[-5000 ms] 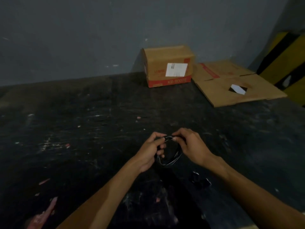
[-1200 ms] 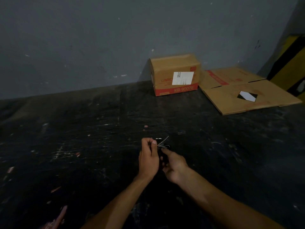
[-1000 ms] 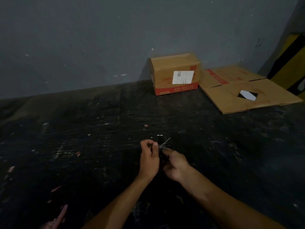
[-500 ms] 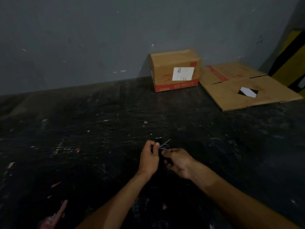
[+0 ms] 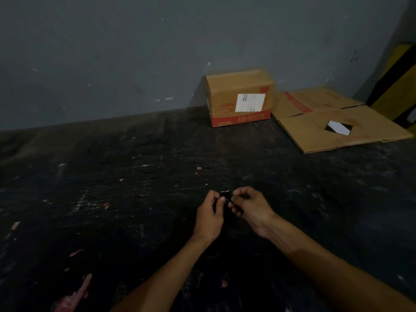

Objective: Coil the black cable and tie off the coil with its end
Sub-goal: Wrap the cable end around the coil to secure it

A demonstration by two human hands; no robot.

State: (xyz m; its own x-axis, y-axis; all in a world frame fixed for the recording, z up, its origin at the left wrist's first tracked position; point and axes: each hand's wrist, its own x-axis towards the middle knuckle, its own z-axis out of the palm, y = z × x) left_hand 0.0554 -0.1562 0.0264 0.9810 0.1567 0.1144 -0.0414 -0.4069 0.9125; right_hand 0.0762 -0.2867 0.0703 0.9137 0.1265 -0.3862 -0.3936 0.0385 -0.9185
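Observation:
The black cable (image 5: 225, 196) is a small tight bundle held between both hands above the dark table (image 5: 135, 199). My left hand (image 5: 209, 216) pinches its left side with thumb and fingers. My right hand (image 5: 249, 207) grips its right side, fingertips close to the left hand's. Only a short dark piece with a faint highlight shows between the fingers; the rest of the coil is hidden by the hands and the dim light.
A closed cardboard box (image 5: 240, 99) stands at the back against the grey wall. A flattened cardboard sheet (image 5: 333, 122) lies to its right. A yellow and black object (image 5: 398, 86) leans at the far right. Small scraps dot the table.
Five seconds ago the cable was a wide open loop between the hands. Now it is a compact bundle, and the right hand has risen level with the left.

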